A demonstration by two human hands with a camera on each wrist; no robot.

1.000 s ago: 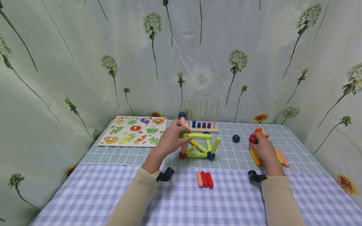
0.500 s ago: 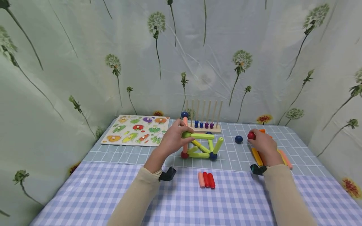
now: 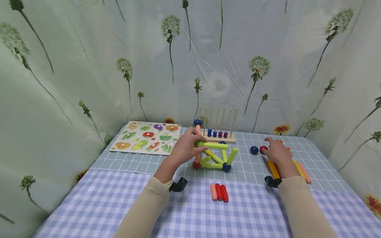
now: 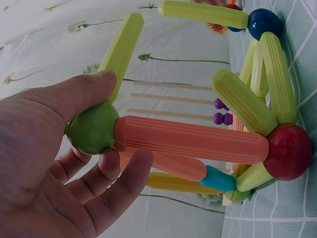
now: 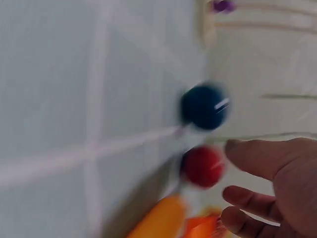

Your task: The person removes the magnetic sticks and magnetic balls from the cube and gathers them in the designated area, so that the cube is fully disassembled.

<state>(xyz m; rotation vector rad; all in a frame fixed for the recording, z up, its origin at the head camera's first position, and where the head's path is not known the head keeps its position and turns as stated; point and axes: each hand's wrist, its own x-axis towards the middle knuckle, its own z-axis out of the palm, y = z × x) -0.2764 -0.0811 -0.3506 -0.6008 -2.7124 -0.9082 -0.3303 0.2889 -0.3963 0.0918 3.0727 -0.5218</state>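
My left hand pinches a green ball at the upper corner of a frame built from rods and balls. The thumb presses where a light green rod joins that ball. A salmon rod runs from it down to a red ball on the tabletop. At the right, my right hand has its fingers apart beside a loose red ball. In the right wrist view a gap shows between thumb and ball. A loose dark blue ball lies just left of the red one.
One salmon and two red rods lie in front of the frame. Orange and yellow rods lie beneath my right hand, partly hidden. A vegetable puzzle board stands back left, and a bead rack behind the frame. Patterned curtain surrounds the table.
My right hand has moved the red ball left beside the dark blue ball and let go, fingers now spread. The left hand keeps hold of the green ball. The head view has shifted slightly.
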